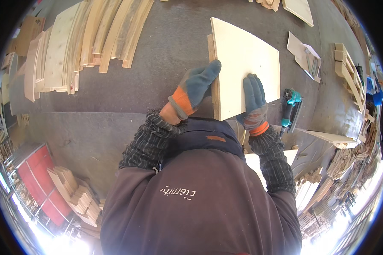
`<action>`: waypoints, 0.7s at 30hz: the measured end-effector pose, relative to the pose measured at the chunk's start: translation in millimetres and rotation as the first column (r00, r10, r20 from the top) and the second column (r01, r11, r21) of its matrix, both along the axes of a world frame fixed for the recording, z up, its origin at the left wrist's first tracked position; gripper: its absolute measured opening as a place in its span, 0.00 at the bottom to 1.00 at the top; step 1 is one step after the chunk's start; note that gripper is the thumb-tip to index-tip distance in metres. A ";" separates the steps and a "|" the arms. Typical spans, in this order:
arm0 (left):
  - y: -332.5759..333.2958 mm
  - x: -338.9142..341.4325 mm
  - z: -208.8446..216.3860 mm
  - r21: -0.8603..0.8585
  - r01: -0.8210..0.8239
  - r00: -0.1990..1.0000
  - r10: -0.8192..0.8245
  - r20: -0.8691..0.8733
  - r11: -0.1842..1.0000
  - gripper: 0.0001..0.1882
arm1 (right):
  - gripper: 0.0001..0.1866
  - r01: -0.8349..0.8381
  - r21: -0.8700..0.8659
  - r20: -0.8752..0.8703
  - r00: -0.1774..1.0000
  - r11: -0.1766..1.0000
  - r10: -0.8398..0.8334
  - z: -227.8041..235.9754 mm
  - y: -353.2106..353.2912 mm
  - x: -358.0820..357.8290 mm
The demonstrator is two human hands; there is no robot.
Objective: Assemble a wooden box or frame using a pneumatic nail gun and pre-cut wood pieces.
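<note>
A pale wooden panel is tilted up in front of me over the dark table, a narrow wooden strip showing along its left edge. My left hand, in a blue and orange glove, is closed on that left edge. Stretched out and close together, the gloved fingers of my right hand lie flat against the panel's pale face near its lower right. Just right of that hand, a teal and black nail gun lies on the table. What is behind the panel is hidden.
Long wooden slats and boards lie at the far left of the dark table. Papers are at the right, near a wooden frame. Stacked timber and a red panel stand lower left.
</note>
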State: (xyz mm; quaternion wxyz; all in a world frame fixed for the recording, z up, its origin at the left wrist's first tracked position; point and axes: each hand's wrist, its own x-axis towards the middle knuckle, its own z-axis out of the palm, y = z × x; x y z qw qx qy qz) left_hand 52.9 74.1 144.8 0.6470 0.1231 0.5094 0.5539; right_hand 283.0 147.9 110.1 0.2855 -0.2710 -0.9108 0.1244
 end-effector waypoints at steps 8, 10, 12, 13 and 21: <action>-5.8 -21.4 10.8 0.031 0.277 0.961 -0.276 -0.027 0.960 0.39 | 0.34 0.013 0.015 -0.002 1.000 1.000 -0.013 -0.9 -1.4 3.8; -5.2 -23.2 11.7 0.047 0.302 0.953 -0.301 -0.013 0.952 0.41 | 0.33 0.017 0.002 -0.017 1.000 1.000 -0.017 5.4 -2.7 1.0; -3.9 -23.4 14.1 0.079 0.302 0.952 -0.305 0.033 0.950 0.43 | 0.33 0.022 -0.010 -0.028 0.999 1.000 -0.023 5.4 -3.3 2.0; -4.1 -23.2 12.4 0.078 0.301 0.952 -0.304 0.033 0.950 0.43 | 0.33 0.028 0.007 -0.022 0.999 1.000 -0.028 1.7 -2.4 3.8; -0.7 -13.6 9.0 0.153 0.212 0.959 -0.236 0.160 0.965 0.35 | 0.33 0.009 -0.028 -0.075 0.997 1.000 -0.011 9.8 4.7 11.3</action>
